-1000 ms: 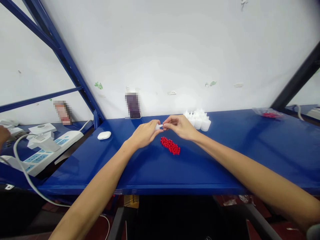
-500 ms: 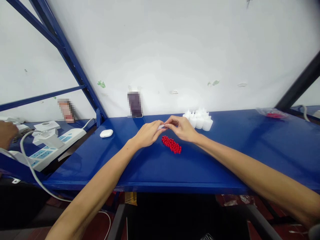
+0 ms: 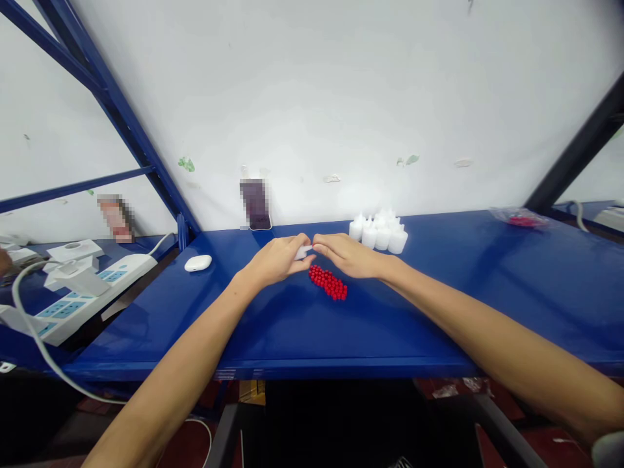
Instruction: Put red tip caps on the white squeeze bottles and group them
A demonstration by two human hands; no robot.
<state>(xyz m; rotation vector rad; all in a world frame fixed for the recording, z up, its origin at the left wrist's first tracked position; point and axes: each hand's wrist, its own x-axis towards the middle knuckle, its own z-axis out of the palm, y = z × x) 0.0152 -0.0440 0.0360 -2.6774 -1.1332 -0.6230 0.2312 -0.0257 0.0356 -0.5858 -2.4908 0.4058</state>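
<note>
My left hand [image 3: 273,261] is closed around a small white dropper bottle [image 3: 303,252], whose narrow nozzle points right. Against the nozzle's tip rest the fingertips of my right hand [image 3: 350,255]; they are pressed together, and whatever sits between them is hidden. Just below both hands, a patch of small red caps [image 3: 328,283] lies on the blue table [image 3: 390,325]. Behind my right hand stands a cluster of several white dropper bottles [image 3: 381,235], upright and close together.
A white earbud case [image 3: 197,263] lies left on the table. A phone [image 3: 256,205] leans against the wall. Far right is a clear plastic bag [image 3: 520,218] with red contents. Beyond the left edge are a power strip [image 3: 97,292] and cable; another person's hand [image 3: 4,262] shows there.
My right fingers have shifted from a raised pinch to a flatter grip at the nozzle tip. More of the nozzle shows. The whole view has shifted slightly.
</note>
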